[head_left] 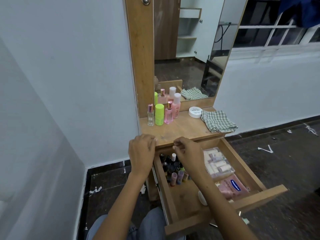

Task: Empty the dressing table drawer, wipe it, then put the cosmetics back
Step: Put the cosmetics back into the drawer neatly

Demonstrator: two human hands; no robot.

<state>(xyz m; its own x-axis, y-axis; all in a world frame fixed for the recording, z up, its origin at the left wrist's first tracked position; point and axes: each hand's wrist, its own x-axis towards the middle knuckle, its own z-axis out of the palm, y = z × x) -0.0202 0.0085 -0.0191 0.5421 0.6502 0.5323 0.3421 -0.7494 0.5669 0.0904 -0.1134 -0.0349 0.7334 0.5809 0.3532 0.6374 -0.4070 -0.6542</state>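
Observation:
The wooden drawer (pixel 259 194) of the dressing table stands pulled out. Inside it are several small nail-polish bottles (pixel 173 168) at the back left, a clear packet of pale tubes (pixel 219 163) and a pink Vaseline pouch (pixel 233 188) on the right. My left hand (pixel 141 153) hovers at the tabletop's front left corner with fingers loosely curled, holding nothing. My right hand (pixel 188 153) hangs over the nail-polish bottles with fingers curled and nothing visible in its grip. A checked cloth (pixel 218 121) lies on the tabletop (pixel 180 130).
On the tabletop stand a clear perfume bottle (pixel 150 116), a lime-green stick (pixel 159 114), two pink bottles (pixel 170 113) and a white round jar (pixel 195 112). A mirror (pixel 188 49) rises behind. Walls close in at the left; dark floor lies to the right.

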